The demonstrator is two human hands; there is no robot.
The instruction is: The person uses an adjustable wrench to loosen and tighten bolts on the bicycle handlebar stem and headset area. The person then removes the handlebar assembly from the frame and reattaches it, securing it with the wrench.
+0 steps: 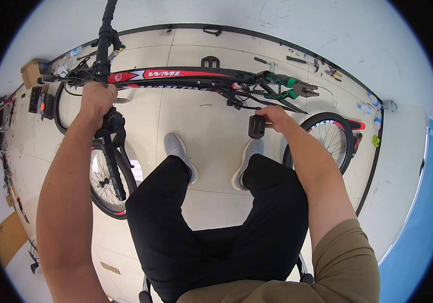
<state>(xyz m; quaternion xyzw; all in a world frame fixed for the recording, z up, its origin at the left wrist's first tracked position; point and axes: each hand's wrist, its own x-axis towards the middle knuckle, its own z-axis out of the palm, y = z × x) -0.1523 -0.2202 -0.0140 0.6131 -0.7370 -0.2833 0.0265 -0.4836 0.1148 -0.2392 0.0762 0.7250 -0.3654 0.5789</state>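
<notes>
A bicycle with a black and red frame stands across in front of me. My left hand is closed around the middle of its black handlebar, near the stem; the fingertips are partly hidden. My right hand grips a black pedal by the crank end, thumb and fingers bent on it. The far pedal shows beyond the frame. Green-handled pliers rest at the seat-tube end of the frame, jaws pointing right. The front wheel is below the handlebar, and the rear wheel is at right.
Along the far wall lie a hammer, other hand tools and plastic bottles. A cardboard box stands at far left. My feet are on the pale tiled floor, between the wheels.
</notes>
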